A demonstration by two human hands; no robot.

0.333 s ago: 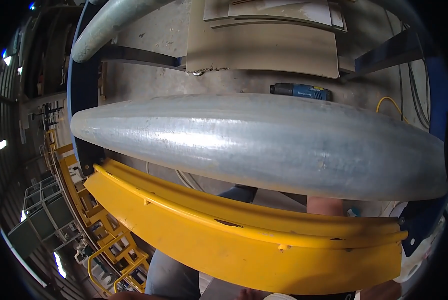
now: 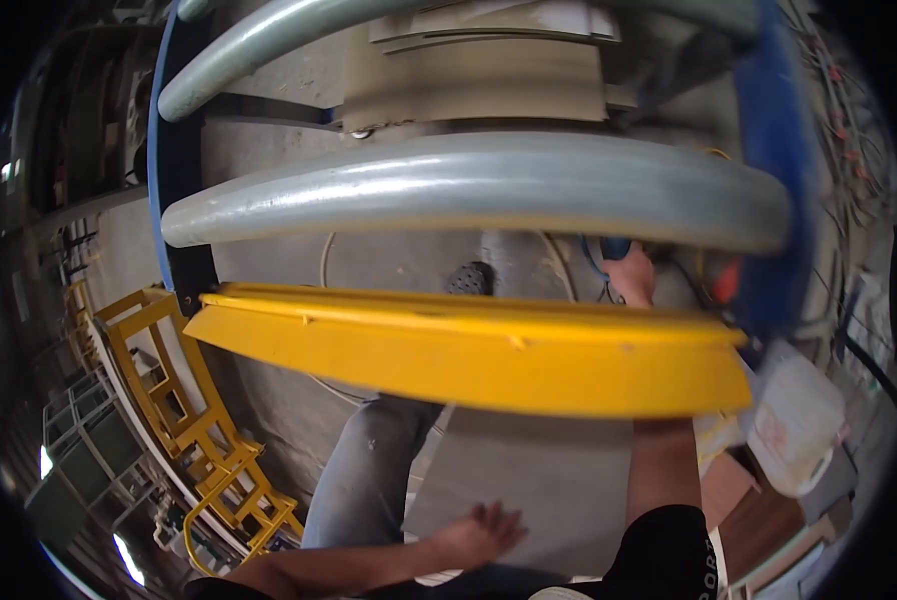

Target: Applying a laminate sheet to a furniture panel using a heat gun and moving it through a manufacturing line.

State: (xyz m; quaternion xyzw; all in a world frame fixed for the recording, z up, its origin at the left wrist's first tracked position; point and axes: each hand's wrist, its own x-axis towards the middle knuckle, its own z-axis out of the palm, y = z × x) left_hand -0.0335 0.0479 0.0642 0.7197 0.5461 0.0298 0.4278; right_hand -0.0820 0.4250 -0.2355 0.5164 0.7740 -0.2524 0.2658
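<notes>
My right arm passes behind a yellow metal bar. Beyond it, my right hand is closed around a blue and black power tool, mostly hidden by the grey roller above. Its exact kind does not show. Close to my body, my left hand is held out over the grey floor with its fingers apart and nothing in them. My jeans-clad leg is to the left of it.
Blue side plates carry the rollers. Cardboard sheets lie on the floor behind. A yellow metal frame stands at left, a white plastic container at right. Hoses cross the floor.
My view has shifted back, so the roller and yellow bar look smaller and higher. The tool lay on the floor behind the roller; my right hand is now at it. My left hand shows more fully.
</notes>
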